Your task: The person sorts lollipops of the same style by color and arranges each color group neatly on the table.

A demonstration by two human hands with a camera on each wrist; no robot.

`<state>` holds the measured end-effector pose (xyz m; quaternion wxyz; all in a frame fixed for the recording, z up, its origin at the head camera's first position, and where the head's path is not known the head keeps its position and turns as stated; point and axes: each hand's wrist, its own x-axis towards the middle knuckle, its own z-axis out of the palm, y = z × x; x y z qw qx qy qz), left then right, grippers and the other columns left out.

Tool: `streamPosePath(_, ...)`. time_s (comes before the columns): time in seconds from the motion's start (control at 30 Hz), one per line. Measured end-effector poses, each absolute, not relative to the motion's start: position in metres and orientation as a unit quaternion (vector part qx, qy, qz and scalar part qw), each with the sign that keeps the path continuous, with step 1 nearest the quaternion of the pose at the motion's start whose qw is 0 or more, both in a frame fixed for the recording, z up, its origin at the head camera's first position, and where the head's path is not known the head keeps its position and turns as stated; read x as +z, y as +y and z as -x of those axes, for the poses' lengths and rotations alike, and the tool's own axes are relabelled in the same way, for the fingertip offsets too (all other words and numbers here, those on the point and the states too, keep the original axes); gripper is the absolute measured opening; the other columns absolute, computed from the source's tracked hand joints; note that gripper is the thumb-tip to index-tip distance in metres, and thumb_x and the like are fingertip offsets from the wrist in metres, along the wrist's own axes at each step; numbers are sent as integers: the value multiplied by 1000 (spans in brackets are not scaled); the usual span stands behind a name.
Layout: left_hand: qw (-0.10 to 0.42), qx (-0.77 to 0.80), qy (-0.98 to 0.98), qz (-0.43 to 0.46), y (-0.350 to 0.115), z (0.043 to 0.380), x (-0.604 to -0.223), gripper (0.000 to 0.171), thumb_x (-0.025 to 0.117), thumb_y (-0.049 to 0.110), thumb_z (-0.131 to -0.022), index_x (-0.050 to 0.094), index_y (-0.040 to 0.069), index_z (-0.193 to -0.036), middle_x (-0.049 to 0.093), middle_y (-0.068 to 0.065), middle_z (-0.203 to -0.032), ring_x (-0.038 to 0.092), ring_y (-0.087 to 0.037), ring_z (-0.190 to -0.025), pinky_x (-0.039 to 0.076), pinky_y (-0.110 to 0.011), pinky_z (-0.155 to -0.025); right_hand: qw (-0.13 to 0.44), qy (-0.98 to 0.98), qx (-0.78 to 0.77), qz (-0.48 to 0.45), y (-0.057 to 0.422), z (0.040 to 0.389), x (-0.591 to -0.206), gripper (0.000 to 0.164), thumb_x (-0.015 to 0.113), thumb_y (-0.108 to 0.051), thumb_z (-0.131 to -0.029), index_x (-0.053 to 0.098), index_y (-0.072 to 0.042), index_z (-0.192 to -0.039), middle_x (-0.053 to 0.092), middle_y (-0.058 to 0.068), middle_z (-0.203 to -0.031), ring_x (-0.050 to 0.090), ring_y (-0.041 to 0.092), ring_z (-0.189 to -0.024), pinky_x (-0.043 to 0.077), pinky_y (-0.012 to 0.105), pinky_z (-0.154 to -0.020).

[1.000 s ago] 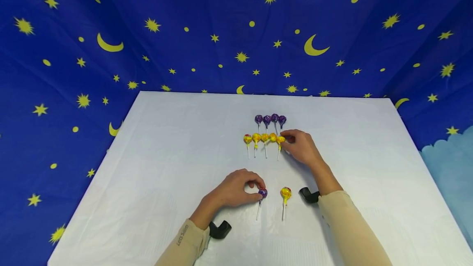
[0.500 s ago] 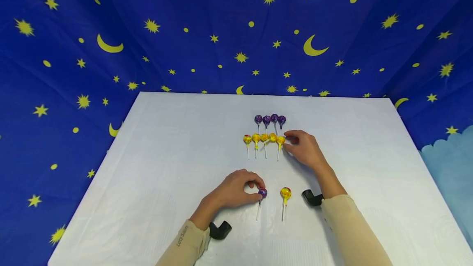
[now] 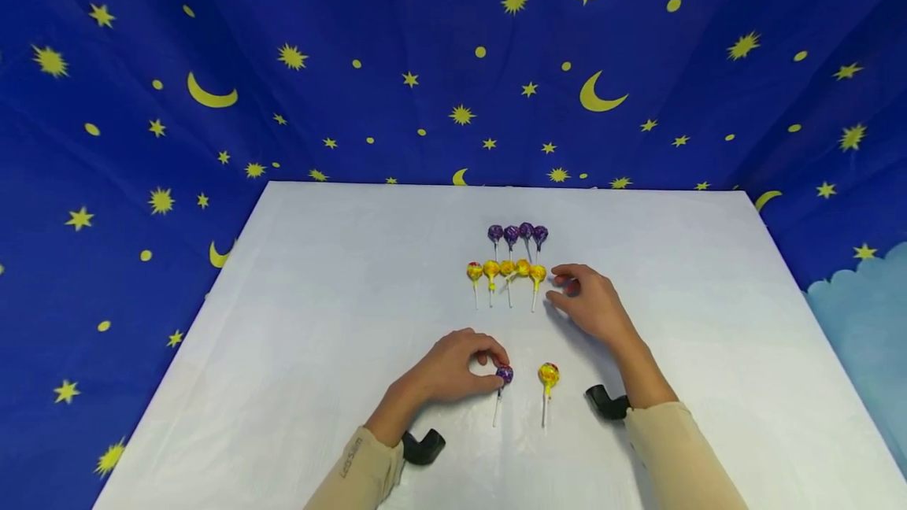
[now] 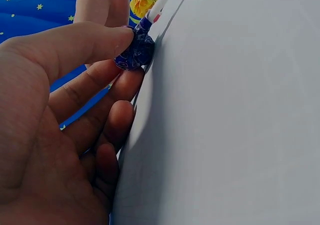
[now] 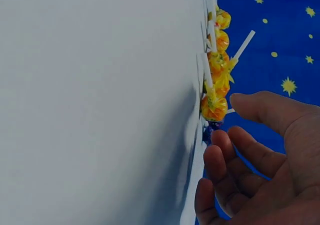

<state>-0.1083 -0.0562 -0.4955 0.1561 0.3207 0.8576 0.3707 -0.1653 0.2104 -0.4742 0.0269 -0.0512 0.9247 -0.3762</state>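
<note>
Between thumb and fingers my left hand (image 3: 453,367) pinches the head of a purple lollipop (image 3: 505,375), whose white stick points toward me; the left wrist view shows the same purple wrapper (image 4: 137,50). My right hand (image 3: 594,307) is just right of a row of yellow lollipops (image 3: 538,274), its fingers loosely bent and apart from them. In the right wrist view a gap shows between the thumb and the nearest yellow lollipop (image 5: 214,107). Behind that row lie several purple lollipops (image 3: 512,234). A single yellow lollipop (image 3: 549,375) lies right of the left hand.
Everything lies on a white-covered table (image 3: 354,258). A blue cloth (image 3: 397,38) with yellow stars and moons hangs behind and at the sides. Black wrist mounts (image 3: 423,447) stick out from both sleeves. One yellow lollipop's stick in the row tilts sideways.
My right hand has let go of the rightmost yellow lollipop and drawn back to the right and toward me, its fingers spreading. The left hand stays on the purple lollipop.
</note>
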Motion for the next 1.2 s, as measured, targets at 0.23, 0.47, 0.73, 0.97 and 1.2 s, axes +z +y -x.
streamPosePath(0.23,144,378,854,-327,-56,103,-501,16,72,33,-86,68,31,-101,61,20,-90,49,-2,-79,39,-24,-73,44,927,-366,66,210,149,-475,33,71,-27,-87,68,-9,-114,65,4,-98,57,19,-86,45,38,-73)
streamPosePath(0.47,149,381,854,-321,-54,98,-502,16,72,35,-85,68,33,-101,60,19,-88,50,-2,-79,39,-23,-71,64,923,-372,78,206,134,-474,26,73,-26,-86,71,-11,-107,64,-2,-89,56,15,-78,46,34,-67)
streamPosePath(0.73,138,376,858,-323,-54,103,-500,15,73,34,-85,68,32,-99,60,20,-87,50,-2,-78,39,-22,-71,86,904,-405,106,203,126,-468,22,74,-27,-85,72,-14,-104,63,-4,-83,57,15,-74,46,33,-63)
streamPosePath(0.97,136,374,858,-324,-56,105,-498,16,73,33,-85,69,31,-100,61,21,-89,50,-1,-79,39,-22,-72,100,904,-398,118,201,115,-464,23,75,-27,-84,72,-13,-102,61,-5,-79,55,14,-71,44,32,-62)
streamPosePath(1.2,142,379,857,-320,-57,106,-499,16,72,34,-85,69,31,-100,60,21,-89,50,-1,-80,40,-22,-72,135,900,-397,119,205,105,-468,23,74,-28,-84,72,-14,-102,60,-6,-78,55,14,-71,44,31,-62)
